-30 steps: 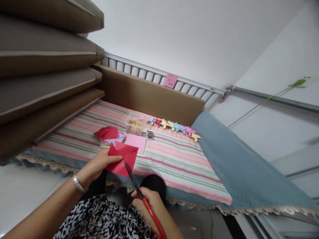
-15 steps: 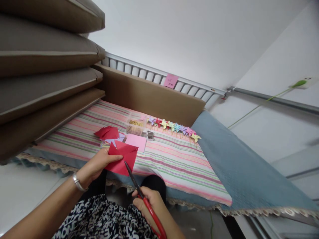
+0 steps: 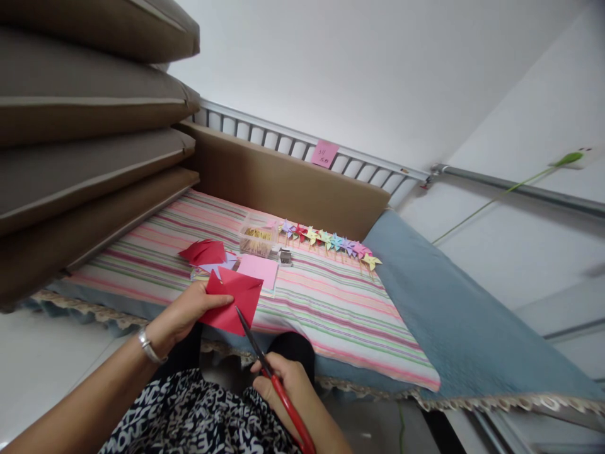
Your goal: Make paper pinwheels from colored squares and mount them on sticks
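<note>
My left hand [image 3: 201, 307] pinches a red paper square [image 3: 241, 291] by its left side, thumb on top. Slits run in from some of its corners. In my right hand [image 3: 288, 384] are red-handled scissors [image 3: 254, 343], their dark blades lying at the lower right part of the paper, tips near its middle. Behind the square lie a pile of cut red paper [image 3: 204, 253], some lilac paper [image 3: 229, 261] and a stack of pink paper [image 3: 259, 270].
A clear box of thin sticks [image 3: 258, 241] stands beyond the paper, with a small dark metal item [image 3: 285, 256] beside it. A row of paper pinwheels [image 3: 335, 241] lies along the brown board [image 3: 283, 183]. Stacked cushions [image 3: 94, 113] rise at left.
Almost nothing differs. The red paper and both hands keep nearly the same place, with the scissor blades still at the paper.
</note>
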Demonstrator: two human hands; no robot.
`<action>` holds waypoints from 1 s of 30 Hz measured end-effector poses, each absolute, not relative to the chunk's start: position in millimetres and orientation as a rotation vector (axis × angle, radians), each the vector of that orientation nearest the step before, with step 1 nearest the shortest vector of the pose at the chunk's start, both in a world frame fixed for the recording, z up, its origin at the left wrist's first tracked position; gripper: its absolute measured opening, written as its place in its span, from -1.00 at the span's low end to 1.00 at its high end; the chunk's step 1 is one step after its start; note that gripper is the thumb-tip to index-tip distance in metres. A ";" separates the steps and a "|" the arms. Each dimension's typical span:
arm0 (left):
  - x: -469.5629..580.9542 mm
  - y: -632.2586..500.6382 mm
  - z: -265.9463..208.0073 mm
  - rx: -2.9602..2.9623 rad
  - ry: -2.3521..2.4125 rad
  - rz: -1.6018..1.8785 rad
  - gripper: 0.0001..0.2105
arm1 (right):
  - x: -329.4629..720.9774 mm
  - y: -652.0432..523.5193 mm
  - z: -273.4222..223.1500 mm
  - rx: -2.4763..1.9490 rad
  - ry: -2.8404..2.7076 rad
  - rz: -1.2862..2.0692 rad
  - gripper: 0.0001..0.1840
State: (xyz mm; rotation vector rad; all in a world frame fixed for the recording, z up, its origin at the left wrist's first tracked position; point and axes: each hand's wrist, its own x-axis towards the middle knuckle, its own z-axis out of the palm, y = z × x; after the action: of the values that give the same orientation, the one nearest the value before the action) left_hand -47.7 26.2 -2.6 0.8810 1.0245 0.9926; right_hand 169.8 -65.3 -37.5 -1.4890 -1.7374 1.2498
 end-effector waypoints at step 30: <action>-46.0 28.0 -6.0 0.882 1.004 0.962 -0.65 | 167.7 -65.6 -39.7 -1.486 -1.703 1.273 -0.82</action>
State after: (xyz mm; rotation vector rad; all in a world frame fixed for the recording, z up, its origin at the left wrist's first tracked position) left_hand -46.0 28.0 -6.0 0.8815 1.0036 0.9619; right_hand 167.7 -65.6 -39.7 -1.4860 -1.7032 1.2727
